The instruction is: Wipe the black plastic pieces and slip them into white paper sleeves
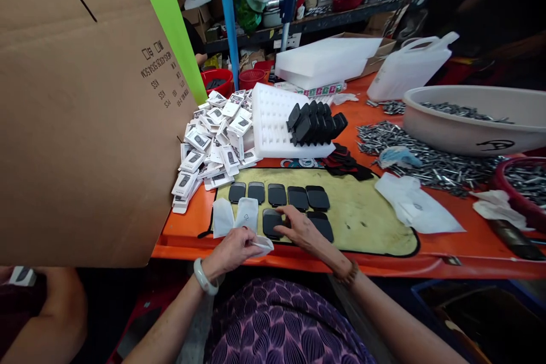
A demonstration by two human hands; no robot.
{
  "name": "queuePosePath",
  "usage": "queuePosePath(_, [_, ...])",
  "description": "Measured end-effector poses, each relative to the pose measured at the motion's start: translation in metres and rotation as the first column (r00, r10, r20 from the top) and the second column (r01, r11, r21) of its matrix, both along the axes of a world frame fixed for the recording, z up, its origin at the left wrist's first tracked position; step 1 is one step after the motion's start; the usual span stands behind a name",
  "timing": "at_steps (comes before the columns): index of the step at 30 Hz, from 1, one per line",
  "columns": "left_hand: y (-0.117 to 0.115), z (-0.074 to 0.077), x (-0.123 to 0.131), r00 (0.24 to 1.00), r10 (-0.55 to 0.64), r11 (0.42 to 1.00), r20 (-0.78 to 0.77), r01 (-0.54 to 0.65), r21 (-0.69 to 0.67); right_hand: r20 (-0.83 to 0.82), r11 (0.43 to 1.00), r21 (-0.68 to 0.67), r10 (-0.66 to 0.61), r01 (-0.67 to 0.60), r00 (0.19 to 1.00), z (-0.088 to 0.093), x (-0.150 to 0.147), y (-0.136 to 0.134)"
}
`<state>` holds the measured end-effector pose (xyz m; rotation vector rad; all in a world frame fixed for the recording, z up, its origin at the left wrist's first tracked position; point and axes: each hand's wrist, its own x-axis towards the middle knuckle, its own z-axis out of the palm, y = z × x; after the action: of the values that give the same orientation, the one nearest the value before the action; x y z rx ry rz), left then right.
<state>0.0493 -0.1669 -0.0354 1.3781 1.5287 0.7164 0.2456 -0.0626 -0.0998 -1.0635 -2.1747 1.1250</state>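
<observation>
My left hand (234, 250) pinches a small white pouch (261, 245) at the near edge of the yellow-green mat (367, 222). Two more white pouches (235, 216) lie just beyond it. My right hand (302, 228) rests its fingers on a flat black pad (271, 220) in the near row. Several other black pads (277, 194) lie in a row farther back on the mat.
A big cardboard box (81, 108) fills the left. Behind the mat are a heap of white packets (217, 136), a white foam tray (273, 122) with black parts (315, 120), metal pins (422, 153), a beige basin (473, 119) and white plastic bags (416, 205) on the orange table (183, 233).
</observation>
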Motion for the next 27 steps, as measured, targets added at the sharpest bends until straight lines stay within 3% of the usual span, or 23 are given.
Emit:
queuePosePath(2, [-0.001, 0.003, 0.001, 0.998, -0.034, 0.998, -0.052, 0.037, 0.057, 0.201, 0.98, 0.185, 0.04, -0.078, 0.979, -0.003, -0.005, 0.01])
queuePosePath(4, [-0.002, 0.002, 0.002, 0.996, -0.067, 0.995, -0.051, 0.07, 0.074, 0.404, 0.954, 0.238, 0.073, -0.182, 0.912, -0.002, -0.012, 0.015])
queuePosePath(7, [-0.002, -0.003, 0.001, 0.998, -0.065, 0.994, -0.019, 0.066, 0.089, 0.56, 0.946, 0.185, 0.121, -0.266, 0.82, 0.007, -0.022, 0.019])
queuePosePath(10, [-0.002, -0.008, -0.003, 0.996, -0.069, 0.993, -0.05, 0.074, 0.095, 0.563, 0.957, 0.085, 0.185, -0.279, 0.806, 0.014, -0.026, 0.027])
queuePosePath(14, [0.0, -0.011, -0.007, 0.983, -0.112, 0.989, -0.144, 0.125, 0.083, 0.349, 0.969, -0.036, 0.241, -0.244, 0.905, 0.016, -0.018, 0.036])
queuePosePath(18, [0.003, -0.006, -0.004, 0.978, -0.135, 0.983, -0.159, 0.153, 0.103, -0.032, 0.985, -0.146, 0.087, -0.091, 0.996, 0.024, -0.004, 0.035])
queuePosePath(22, [0.007, 0.002, 0.003, 0.984, -0.136, 0.975, -0.118, 0.154, 0.158, -0.407, 0.936, -0.342, -0.071, -0.08, 0.91, 0.043, 0.003, 0.023])
queuePosePath(27, [0.01, 0.016, 0.013, 0.995, -0.062, 0.962, -0.079, 0.08, 0.262, -0.503, 0.917, -0.366, -0.052, -0.159, 0.863, 0.061, 0.004, 0.005])
